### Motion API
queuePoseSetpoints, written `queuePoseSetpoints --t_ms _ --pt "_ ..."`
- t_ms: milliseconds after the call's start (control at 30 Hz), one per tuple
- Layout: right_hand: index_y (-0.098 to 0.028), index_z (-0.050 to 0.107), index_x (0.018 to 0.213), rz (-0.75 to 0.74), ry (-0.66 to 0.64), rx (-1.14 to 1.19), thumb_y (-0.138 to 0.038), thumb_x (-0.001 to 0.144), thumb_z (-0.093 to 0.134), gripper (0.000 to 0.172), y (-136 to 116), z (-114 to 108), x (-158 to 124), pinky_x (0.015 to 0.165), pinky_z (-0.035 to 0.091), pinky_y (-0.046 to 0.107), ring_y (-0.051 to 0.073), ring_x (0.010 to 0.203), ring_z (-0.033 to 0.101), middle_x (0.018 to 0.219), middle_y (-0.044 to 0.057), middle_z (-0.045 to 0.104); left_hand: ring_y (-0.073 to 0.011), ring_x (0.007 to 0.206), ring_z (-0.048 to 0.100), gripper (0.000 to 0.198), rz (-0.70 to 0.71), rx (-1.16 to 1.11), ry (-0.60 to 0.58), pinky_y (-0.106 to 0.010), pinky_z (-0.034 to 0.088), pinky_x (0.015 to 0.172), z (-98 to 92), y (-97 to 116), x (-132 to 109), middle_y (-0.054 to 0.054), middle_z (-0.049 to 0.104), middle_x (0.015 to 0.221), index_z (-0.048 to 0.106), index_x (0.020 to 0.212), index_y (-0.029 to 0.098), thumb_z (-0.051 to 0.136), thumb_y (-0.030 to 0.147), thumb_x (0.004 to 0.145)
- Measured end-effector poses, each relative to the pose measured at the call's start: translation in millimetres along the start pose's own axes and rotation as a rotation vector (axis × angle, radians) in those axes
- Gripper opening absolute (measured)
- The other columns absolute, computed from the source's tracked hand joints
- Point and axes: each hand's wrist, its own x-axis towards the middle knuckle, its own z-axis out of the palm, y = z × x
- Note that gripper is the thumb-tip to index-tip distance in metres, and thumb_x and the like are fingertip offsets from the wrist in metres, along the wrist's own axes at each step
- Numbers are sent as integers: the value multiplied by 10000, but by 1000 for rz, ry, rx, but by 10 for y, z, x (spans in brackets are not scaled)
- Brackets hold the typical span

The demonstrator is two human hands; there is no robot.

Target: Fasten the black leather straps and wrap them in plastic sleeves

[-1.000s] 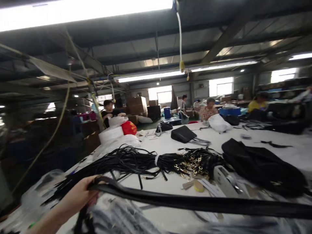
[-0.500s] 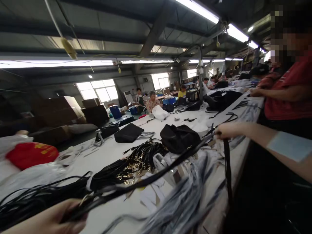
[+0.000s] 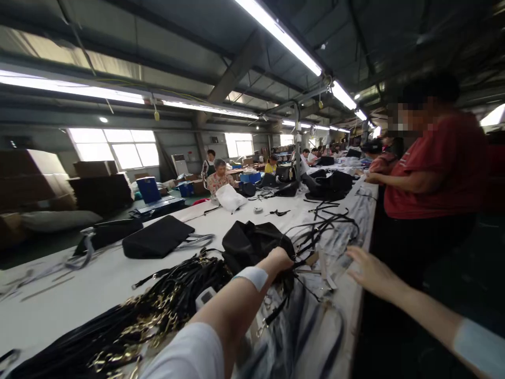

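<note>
My left hand is stretched forward over the table, its fingers closed on a black strap whose end with a metal clasp dangles below. Just behind that hand lies a crumpled black bag. Off the table's right edge, my right hand is open and holds nothing, its fingers pointing toward the straps. Several loose black straps lie tangled beyond both hands. A large bundle of black straps with gold clasps spreads at the lower left. My left forearm covers part of it.
Clear plastic-wrapped strips run along the near table edge. A flat black bag and a white plastic bag lie farther off. A person in a red shirt stands close on the right; other people sit across the long table.
My left hand has moved from the lower left to the middle of the table. My right hand has let go of the strap and opened. The view has turned right.
</note>
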Motion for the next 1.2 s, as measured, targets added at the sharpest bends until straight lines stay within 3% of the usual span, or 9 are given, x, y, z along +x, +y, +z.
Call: queuePoseSetpoints --t_ms 133,200,267,400,533,667,833,1033,1200 --pt "-221 713 978 128 -252 174 -373 777 572 289 301 542 -1238 1015 486 438 312 1141 634 1249 127 660 -327 1258 505 558 55 265 -92 -467 417 1062 433 -272 -287 -198 537 1330 547 1273 90 721 340 806" --pt "-239 721 931 181 -316 256 -379 794 563 251 257 633 -1596 980 508 429 307 1097 654 1207 112 682 -350 1318 456 665 138 336 -138 -422 371 1111 468 -424 -580 -220 515 1370 530 1305 75 751 356 744" --pt "-241 721 901 176 -372 322 -365 806 560 225 66 602 -1759 943 526 407 292 1055 669 1167 100 696 -333 1300 486 664 191 372 -176 -397 388 1101 396 -569 -949 -189 540 1367 528 1320 105 725 378 748" --pt "-236 718 911 16 -460 428 -350 854 543 217 -576 329 -1762 948 517 357 253 1056 662 1149 75 694 -306 1163 593 527 241 420 -191 -397 465 1011 149 -829 -1835 -149 631 1248 572 1262 143 656 376 796" --pt "-239 714 978 -162 -511 504 -369 891 521 249 -1239 162 -1764 989 489 370 256 1095 642 1151 78 694 -271 1086 627 416 233 401 -71 -369 491 954 84 -1100 -2816 -118 654 1194 586 1236 156 577 335 861" --pt "-240 704 1023 -353 -580 611 -397 898 515 276 -1789 317 -1811 976 497 401 272 1081 645 1116 93 707 -249 1130 603 423 125 323 -18 -363 475 997 228 -1448 -3738 -109 637 1233 567 1266 183 584 310 863" --pt "-247 697 1017 -599 -667 676 -411 901 511 274 -2548 574 -1691 948 513 418 277 1051 653 1110 94 710 -258 1194 563 453 -153 348 199 -387 451 1053 474 -1923 -4758 -129 613 1275 552 1287 154 594 298 860" --pt "-232 692 1028 -821 -757 620 -354 909 484 269 -3589 719 -1477 938 511 399 261 1017 658 1095 92 711 -266 1363 430 597 -414 489 481 -465 350 1154 692 -2443 -5706 -119 485 1460 441 1414 197 604 360 863" --pt "-216 689 1093 -919 -812 490 -345 902 493 302 -4340 1027 -1413 953 492 403 268 1061 646 1161 95 696 -294 1439 318 696 -556 632 617 -485 335 1155 922 -2880 -6155 -153 327 1562 310 1504 147 530 417 901"
